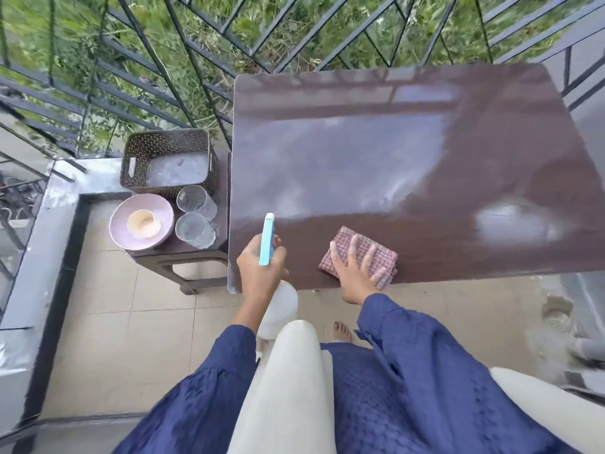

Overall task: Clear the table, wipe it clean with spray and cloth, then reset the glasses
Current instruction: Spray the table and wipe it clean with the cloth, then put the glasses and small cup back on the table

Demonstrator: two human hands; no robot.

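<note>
Your left hand grips the spray bottle above the table's near-left corner. Your right hand presses flat, fingers spread, on the cloth at the near edge. The 2 glasses stand on the side stool, beside a plate and a basket.

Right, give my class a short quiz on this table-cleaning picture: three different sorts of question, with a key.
1. True or false: both glasses stand on the small side table.
2. The left hand grips: A a sponge; B the spray bottle; C a brush.
3. Fill in: the right hand lies flat on the ____, near the front edge of the big table.
Key: 1 true; 2 B; 3 cloth.
</note>
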